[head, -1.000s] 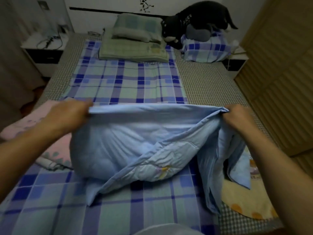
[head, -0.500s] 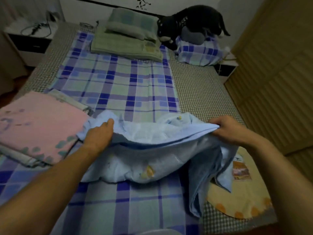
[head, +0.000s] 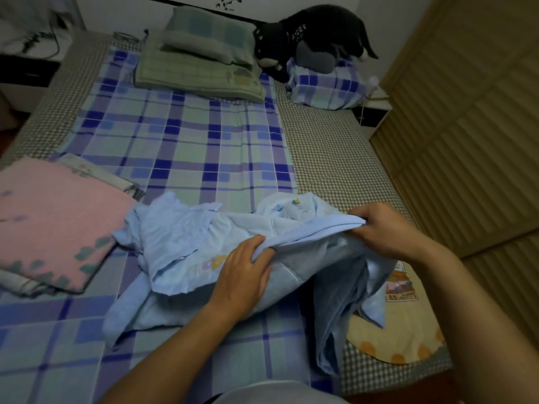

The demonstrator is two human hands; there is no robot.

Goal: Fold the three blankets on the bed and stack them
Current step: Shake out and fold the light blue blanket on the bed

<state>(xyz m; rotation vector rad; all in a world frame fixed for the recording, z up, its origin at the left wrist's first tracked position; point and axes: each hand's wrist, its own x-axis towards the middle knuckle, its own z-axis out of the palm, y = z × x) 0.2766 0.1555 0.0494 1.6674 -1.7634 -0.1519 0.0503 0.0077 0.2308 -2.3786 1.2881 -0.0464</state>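
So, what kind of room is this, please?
Most likely a home bedroom: a bed with a blue plaid sheet, a green checked pillow at its head, and a small white nightstand beside it.

Bed bears blue blanket, pink blanket, pillows.

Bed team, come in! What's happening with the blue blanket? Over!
Both hands, left hand and right hand, grip blue blanket edge. Blanket rumpled, half folded. Pink blanket folded beside it. Nothing blocking.

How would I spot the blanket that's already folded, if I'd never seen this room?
Start at the bed with the blue plaid sheet and look to its left edge. The pink blanket lies there as a flat, neat rectangle with teal leaf shapes along its border, unlike the rumpled light blue blanket beside it.
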